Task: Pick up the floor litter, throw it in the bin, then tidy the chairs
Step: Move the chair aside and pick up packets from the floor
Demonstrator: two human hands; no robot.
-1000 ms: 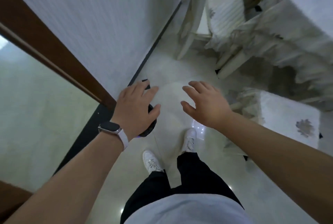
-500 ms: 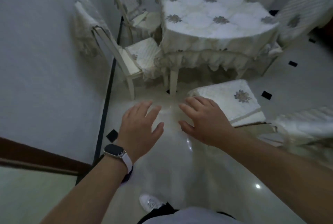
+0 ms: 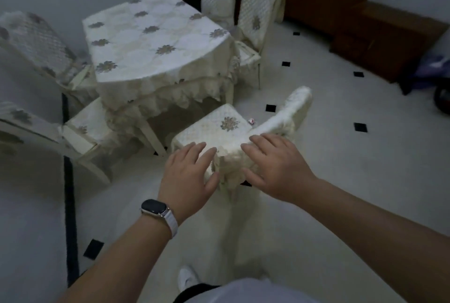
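The left hand (image 3: pixel 187 176) and right hand (image 3: pixel 275 168) have come from over bare floor to over the pulled-out chair (image 3: pixel 219 129).

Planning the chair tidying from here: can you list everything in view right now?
Table under cream floral tablecloth: one, cream, centre left.
Cream fabric-covered chairs: five; two left of table, two behind, one pulled-out chair in front.
Small red-and-white scrap, likely litter: one, floor beside pulled-out chair.
Dark brown wooden cabinet: one, back right.
Purple object: one, right edge, unclear.
White shoe: one, bottom centre.
Black smartwatch, white band: one, left wrist.
Left hand, right hand: both open, above pulled-out chair's near corner.
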